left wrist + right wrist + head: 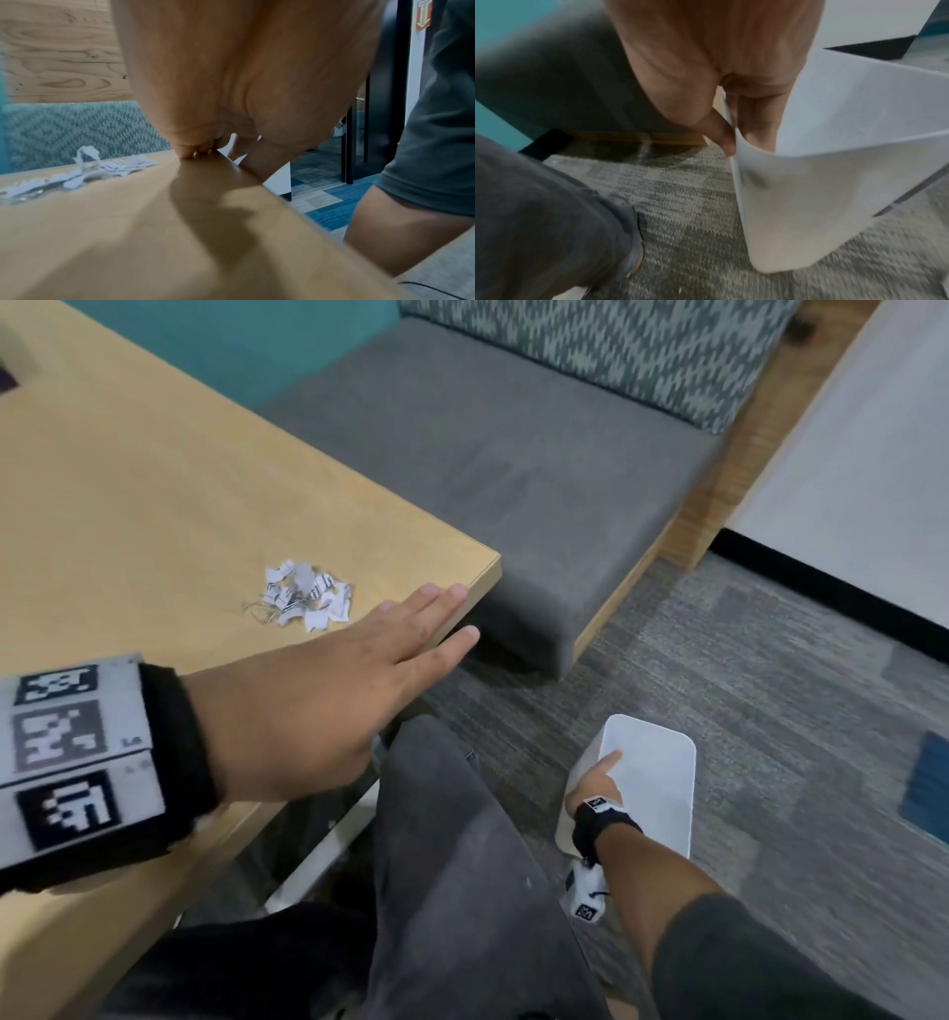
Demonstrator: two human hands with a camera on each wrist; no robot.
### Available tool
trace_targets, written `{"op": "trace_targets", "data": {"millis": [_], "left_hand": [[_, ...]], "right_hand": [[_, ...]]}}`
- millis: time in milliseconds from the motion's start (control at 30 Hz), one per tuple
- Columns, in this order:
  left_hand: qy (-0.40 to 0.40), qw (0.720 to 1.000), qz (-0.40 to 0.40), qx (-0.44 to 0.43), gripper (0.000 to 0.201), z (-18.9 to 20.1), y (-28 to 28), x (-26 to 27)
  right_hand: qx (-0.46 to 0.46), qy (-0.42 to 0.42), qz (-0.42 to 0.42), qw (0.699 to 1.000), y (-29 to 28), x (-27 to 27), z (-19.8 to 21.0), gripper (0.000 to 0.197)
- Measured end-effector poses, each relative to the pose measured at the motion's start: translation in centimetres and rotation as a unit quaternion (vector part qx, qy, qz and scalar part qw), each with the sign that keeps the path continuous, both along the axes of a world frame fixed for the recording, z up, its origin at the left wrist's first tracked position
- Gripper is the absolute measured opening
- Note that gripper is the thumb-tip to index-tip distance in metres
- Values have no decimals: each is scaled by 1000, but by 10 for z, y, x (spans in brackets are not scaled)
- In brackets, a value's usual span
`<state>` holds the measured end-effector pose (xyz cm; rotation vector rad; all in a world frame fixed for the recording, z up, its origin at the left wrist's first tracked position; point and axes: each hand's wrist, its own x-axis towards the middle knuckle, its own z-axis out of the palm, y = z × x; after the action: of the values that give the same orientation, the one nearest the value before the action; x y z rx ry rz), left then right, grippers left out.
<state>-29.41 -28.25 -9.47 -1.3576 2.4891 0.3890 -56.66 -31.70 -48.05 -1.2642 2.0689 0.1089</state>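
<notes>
White plastic bin (652, 778): rim pinched by right hand (595, 785). Left hand (328, 695): laid flat, fingers straight, beside paper scraps (305, 600) on table (154, 505).

Bare tabletop (154, 480) lies open between the left hand (318, 701) and the paper scraps (303, 600) at eleven o'clock from it, with nothing in between. At one o'clock, past the table corner, the grey bench seat (513, 469) closes the way. Toward the white bin (657, 778) at four o'clock, gripped by the right hand (595, 788), the person's leg (452, 839) intrudes, while the carpet (770, 685) beyond lies free.
</notes>
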Motion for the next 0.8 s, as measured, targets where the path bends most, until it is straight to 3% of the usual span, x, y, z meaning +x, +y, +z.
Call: {"op": "trace_targets", "data": {"millis": [100, 267, 433, 567, 633, 733, 800], "left_hand": [[-10, 1000, 5, 11, 102, 6, 1, -5], [-18, 1000, 22, 10, 99, 12, 1, -11], [-10, 999, 30, 16, 92, 15, 1, -15], [84, 990, 95, 68, 73, 29, 1, -13], [170, 968, 160, 89, 58, 42, -2, -7], [291, 911, 291, 39, 41, 52, -8, 13], [301, 863, 406, -2, 44, 55, -11, 29]], "right_hand": [[50, 36, 107, 992, -19, -5, 24, 43], [22, 83, 290, 953, -43, -11, 86, 33], [-43, 115, 457, 881, -32, -19, 193, 43], [-99, 162, 562, 805, -11, -25, 278, 37], [-110, 183, 606, 766, -2, -27, 309, 22], [-101, 204, 658, 717, 6, -29, 341, 33], [-107, 191, 685, 695, 7, -31, 352, 35]]}}
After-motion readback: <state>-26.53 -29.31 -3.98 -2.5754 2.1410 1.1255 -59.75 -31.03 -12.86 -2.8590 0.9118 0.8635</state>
